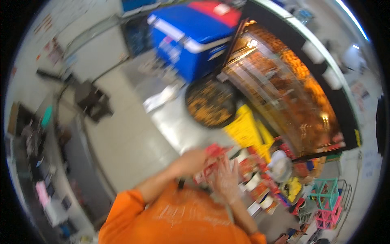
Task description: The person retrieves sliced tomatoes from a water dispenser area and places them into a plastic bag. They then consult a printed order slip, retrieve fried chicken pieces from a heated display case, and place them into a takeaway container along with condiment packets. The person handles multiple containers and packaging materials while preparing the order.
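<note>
In front of my chest, my left hand is closed on a crumpled red and white packet, blurred by motion. Beside it is my right hand, its fingers stretched out and whitish, perhaps under a thin clear glove. Its fingertips reach the packet's right side. Both hands are over the near edge of a metal counter. Beyond them on the counter is a round black pan of brown food pieces. Yellow sheets or bags lie to the pan's right.
A lit glass display case of food stands at the right. Behind the pan is a blue cooler box. Cartons and small packs crowd the right side, near green and pink baskets. A dark stool stands on the tiled floor.
</note>
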Demonstrator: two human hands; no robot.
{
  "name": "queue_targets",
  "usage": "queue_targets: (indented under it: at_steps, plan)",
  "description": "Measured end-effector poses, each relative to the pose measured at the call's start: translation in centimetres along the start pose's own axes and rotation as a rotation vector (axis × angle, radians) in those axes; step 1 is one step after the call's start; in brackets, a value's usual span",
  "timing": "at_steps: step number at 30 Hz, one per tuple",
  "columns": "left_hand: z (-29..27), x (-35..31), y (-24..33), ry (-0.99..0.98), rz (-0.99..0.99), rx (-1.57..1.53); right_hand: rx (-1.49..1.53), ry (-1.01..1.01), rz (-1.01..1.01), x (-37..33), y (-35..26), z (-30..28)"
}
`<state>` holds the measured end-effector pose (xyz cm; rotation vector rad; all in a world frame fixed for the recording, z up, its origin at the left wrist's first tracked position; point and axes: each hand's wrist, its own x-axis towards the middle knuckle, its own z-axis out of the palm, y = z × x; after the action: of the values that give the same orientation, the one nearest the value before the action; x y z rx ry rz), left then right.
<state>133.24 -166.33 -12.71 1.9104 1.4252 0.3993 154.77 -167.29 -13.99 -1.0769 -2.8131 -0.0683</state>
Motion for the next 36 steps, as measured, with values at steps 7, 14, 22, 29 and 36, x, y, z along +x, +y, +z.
queue_targets:
  at_steps: [7,14,22,29,36]
  plan:
    - [-6.8,-8.4,-15.6,0.391,-0.463,-0.012,0.151,-0.175,-0.488,11.2,-11.5,6.8]
    - [1.6,-10.7,-26.6,0.448,-0.607,-0.422,0.595,-0.157,-0.687,19.4,-16.0,12.9]
    - [0.1,-12.5,-35.3,0.146,-1.095,-0.769,0.715,-0.07,-0.271,36.3,-6.9,17.3]
    - [-7.7,-12.7,-39.6,0.511,-1.035,-0.636,0.394,-0.581,0.465,51.8,-2.8,26.2]
    - [-18.1,-3.5,-41.8,0.577,-0.878,-0.562,0.349,-0.13,0.628,48.5,-1.4,21.9]
